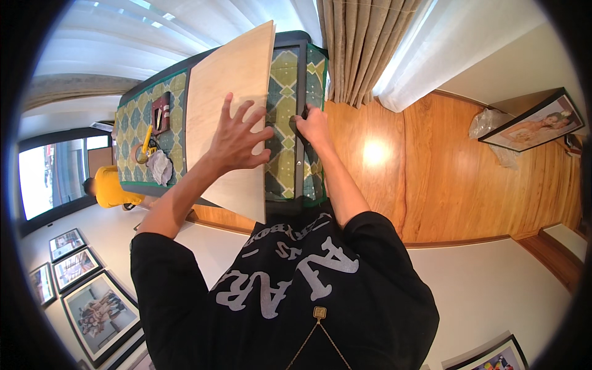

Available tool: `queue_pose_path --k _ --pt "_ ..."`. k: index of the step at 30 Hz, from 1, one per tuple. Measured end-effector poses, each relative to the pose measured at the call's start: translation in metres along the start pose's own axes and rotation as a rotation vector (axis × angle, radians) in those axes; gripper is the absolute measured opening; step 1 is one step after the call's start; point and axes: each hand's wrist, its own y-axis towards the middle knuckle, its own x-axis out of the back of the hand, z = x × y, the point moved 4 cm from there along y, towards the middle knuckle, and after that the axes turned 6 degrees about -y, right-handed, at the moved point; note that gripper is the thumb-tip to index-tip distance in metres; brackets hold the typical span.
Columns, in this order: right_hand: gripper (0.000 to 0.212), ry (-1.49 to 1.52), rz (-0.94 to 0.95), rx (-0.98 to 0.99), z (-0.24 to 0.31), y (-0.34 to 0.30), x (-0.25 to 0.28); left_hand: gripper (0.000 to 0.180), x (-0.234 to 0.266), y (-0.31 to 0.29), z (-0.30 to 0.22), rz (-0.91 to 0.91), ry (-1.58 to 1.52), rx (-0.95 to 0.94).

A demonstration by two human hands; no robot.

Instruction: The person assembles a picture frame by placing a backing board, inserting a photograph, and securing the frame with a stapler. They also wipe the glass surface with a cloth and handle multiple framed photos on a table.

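A large pale wooden board [225, 74] lies tilted over a dark frame [301, 80], which rests on a green patterned cloth [284, 179]. Across the board's face, close to its right edge, my left hand [240, 139] is spread with its fingers apart. Whether its fingertips press on the board I cannot tell. Farther right, my right hand [313, 125] is closed around the right bar of the dark frame, thumb on the inner side. Between the board's edge and that bar, a strip of the cloth shows.
Left of the board lie a maroon case [161, 113], a yellow cutter [147, 139], a tape roll [141, 153] and a crumpled white wrap [160, 168]. A person in yellow [114, 186] is beyond. Brown curtains [367, 49] hang behind; a framed picture [533, 123] stands right.
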Motion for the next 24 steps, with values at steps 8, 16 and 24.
queue_pose_path --k 8,16,24 --pt "0.038 -0.366 -0.092 0.057 0.007 0.009 -0.009 0.035 0.062 -0.011 0.015 0.047 0.014 -0.023" --pt "0.043 -0.343 -0.078 0.042 0.013 0.009 0.002 0.034 0.129 -0.037 0.037 0.082 0.011 0.061" --pt "0.050 -0.247 -0.153 0.135 0.010 -0.004 0.000 0.036 0.175 -0.071 0.066 0.129 0.065 0.136"
